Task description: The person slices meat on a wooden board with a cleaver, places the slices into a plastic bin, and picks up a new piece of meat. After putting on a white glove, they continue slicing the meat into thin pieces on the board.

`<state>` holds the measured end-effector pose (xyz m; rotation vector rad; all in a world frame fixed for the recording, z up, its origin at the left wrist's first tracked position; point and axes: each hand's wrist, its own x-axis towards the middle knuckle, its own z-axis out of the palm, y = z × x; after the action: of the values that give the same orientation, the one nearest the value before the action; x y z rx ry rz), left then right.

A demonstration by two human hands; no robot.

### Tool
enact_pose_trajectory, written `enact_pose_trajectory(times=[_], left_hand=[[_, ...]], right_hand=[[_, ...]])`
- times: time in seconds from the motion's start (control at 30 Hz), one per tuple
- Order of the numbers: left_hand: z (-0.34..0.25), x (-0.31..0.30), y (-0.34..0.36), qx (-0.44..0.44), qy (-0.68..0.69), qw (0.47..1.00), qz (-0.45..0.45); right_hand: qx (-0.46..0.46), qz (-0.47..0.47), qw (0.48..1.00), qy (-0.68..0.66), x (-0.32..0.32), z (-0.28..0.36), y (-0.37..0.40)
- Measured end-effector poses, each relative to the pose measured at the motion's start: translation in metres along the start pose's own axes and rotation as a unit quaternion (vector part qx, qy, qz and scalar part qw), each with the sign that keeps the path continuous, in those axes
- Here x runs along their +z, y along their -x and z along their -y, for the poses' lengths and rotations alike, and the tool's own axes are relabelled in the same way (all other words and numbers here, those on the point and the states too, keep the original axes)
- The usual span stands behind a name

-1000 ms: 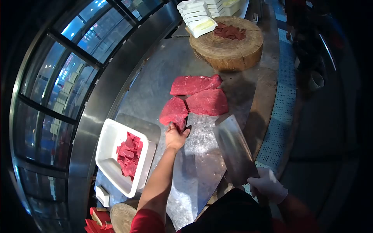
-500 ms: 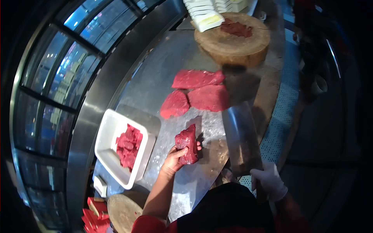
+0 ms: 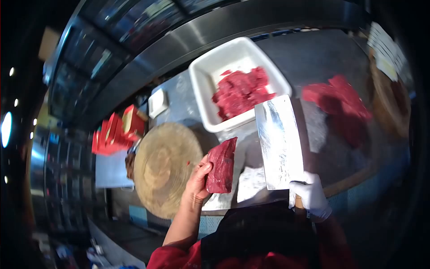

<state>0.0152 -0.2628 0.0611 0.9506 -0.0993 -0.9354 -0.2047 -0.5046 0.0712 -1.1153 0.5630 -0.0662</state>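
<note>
My bare left hand (image 3: pixel 198 178) grips a long chunk of red meat (image 3: pixel 221 167), thumb on its near face, held above the metal table. In a white glove, my right hand (image 3: pixel 311 195) is closed round the handle of a wide cleaver (image 3: pixel 279 142), whose blade points up and away from me. The blade's far end overlaps the near right corner of a white tub (image 3: pixel 207 109) in view. Cut red meat (image 3: pixel 242 89) lies in the tub. To the left of the held chunk stands a round wooden chopping block (image 3: pixel 168 168).
Larger red meat pieces (image 3: pixel 338 101) lie on the metal table (image 3: pixel 177 85) at right, partly in shadow. Beyond them stands another wooden block (image 3: pixel 386 105) by white trays (image 3: pixel 386 49). Red boxes (image 3: pixel 115 130) and a small white container (image 3: pixel 157 103) are at left.
The view has swung left, bringing the near chopping block and tub to the middle and the large meat pieces to the right. The chunk and cleaver are still in my hands.
</note>
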Motion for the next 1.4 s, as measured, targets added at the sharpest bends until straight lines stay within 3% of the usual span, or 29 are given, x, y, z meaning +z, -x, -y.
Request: enact_pose_trajectory(times=[0.1, 0.23, 0.27, 0.33, 0.37, 0.43, 0.47, 0.5, 0.57, 0.63, 0.7, 0.77, 0.87, 0.93, 0.97, 1.03, 1.07, 1.1, 1.2, 1.4], left_hand=[[-0.021, -0.027, 0.044, 0.104, -0.150, 0.977, -0.109], [-0.053, -0.071, 0.096, 0.126, -0.362, 0.908, -0.170], [-0.063, -0.083, 0.106, 0.131, -0.353, 0.908, -0.181], [-0.079, -0.105, 0.124, 0.039, -0.405, 0.897, -0.174], [-0.082, -0.118, 0.128, 0.044, -0.395, 0.899, -0.185], [-0.079, -0.149, 0.125, 0.039, -0.436, 0.885, -0.156], [-0.079, -0.159, 0.127, 0.044, -0.464, 0.866, -0.179], [-0.077, -0.165, 0.128, 0.043, -0.456, 0.871, -0.178], [-0.076, -0.159, 0.130, 0.227, -0.651, 0.669, -0.278], [-0.065, -0.145, 0.137, 0.228, -0.664, 0.668, -0.249], [-0.046, -0.131, 0.132, 0.270, -0.644, 0.643, -0.316], [-0.038, -0.130, 0.127, 0.300, -0.666, 0.594, -0.336], [-0.033, -0.134, 0.123, 0.290, -0.683, 0.578, -0.340], [-0.025, -0.139, 0.124, 0.353, -0.690, 0.542, -0.326], [-0.016, -0.143, 0.128, 0.347, -0.690, 0.548, -0.322], [0.002, -0.150, 0.133, 0.273, -0.574, 0.686, -0.353], [0.006, -0.149, 0.132, 0.273, -0.415, 0.767, -0.406], [0.004, -0.151, 0.133, 0.266, -0.416, 0.770, -0.405], [-0.013, -0.151, 0.137, 0.334, -0.677, 0.578, -0.309], [0.009, -0.159, 0.145, 0.302, -0.605, 0.635, -0.373]], right_hand=[[-0.040, 0.054, 0.991, 0.118, 0.034, 0.010, -0.016], [-0.008, 0.130, 0.980, 0.151, 0.078, 0.014, -0.041], [-0.040, 0.154, 0.965, 0.210, 0.092, 0.017, -0.047], [-0.101, 0.184, 0.899, 0.385, 0.127, 0.033, -0.057], [-0.101, 0.195, 0.893, 0.393, 0.148, 0.041, -0.061], [-0.339, 0.208, 0.767, 0.503, 0.185, 0.048, -0.070], [-0.284, 0.215, 0.803, 0.477, 0.205, 0.051, -0.069], [-0.279, 0.217, 0.800, 0.485, 0.210, 0.042, -0.077], [-0.342, 0.245, 0.735, 0.532, 0.216, 0.016, -0.097], [-0.329, 0.271, 0.700, 0.573, 0.226, 0.019, -0.101], [-0.288, 0.287, 0.656, 0.636, 0.230, 0.019, -0.105], [-0.297, 0.301, 0.644, 0.638, 0.237, 0.032, -0.101], [-0.281, 0.343, 0.532, 0.721, 0.244, 0.051, -0.093], [-0.260, 0.354, 0.509, 0.741, 0.244, 0.059, -0.087], [-0.245, 0.365, 0.482, 0.758, 0.244, 0.063, -0.084], [-0.232, 0.377, 0.461, 0.770, 0.241, 0.069, -0.079], [-0.228, 0.383, 0.455, 0.771, 0.239, 0.072, -0.077], [-0.224, 0.390, 0.450, 0.772, 0.238, 0.076, -0.076], [-0.184, 0.404, 0.461, 0.768, 0.237, 0.078, -0.080], [-0.206, 0.410, 0.440, 0.772, 0.253, 0.069, -0.093]])
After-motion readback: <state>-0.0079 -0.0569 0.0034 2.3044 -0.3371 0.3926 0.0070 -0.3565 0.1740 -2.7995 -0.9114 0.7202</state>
